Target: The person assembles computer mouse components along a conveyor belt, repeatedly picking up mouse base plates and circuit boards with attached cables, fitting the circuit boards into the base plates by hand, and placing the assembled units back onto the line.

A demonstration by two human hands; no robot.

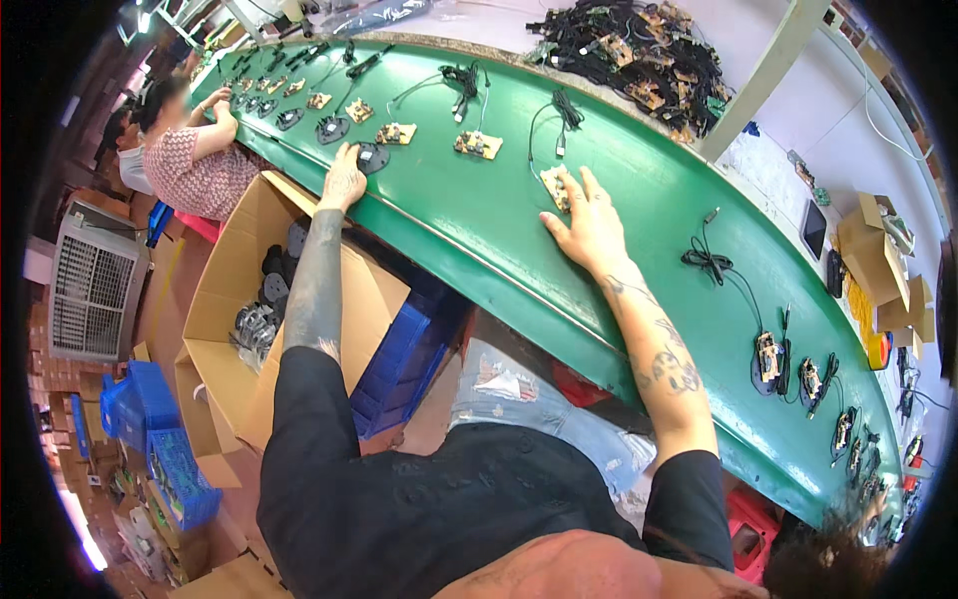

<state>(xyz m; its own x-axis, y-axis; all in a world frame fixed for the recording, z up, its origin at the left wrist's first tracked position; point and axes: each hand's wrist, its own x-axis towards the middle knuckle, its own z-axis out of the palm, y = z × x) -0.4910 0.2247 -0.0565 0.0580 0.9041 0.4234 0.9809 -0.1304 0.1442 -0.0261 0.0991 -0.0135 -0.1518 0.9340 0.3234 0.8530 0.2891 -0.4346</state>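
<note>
My left hand (344,180) reaches to the near edge of the green belt, its fingers closed on the rim of a black computer-mouse base (372,158). On the right, my right hand (591,222) is spread over the belt, thumb apart. Its fingertips touch a small tan circuit board (554,190), which they partly cover. A thin wire runs from that board to a coiled black cable (567,110) with a plug. Between my hands lie two more circuit boards, one (479,145) with a cable bundle (461,85) behind it and the other (396,133) near the mouse base.
The green conveyor belt (479,240) curves across, carrying several boards, bases and cables. A cardboard box (225,290) holding black parts stands below my left arm, beside a blue crate (404,364). Cabled boards (639,60) are heaped behind the belt. A person (195,155) works farther left.
</note>
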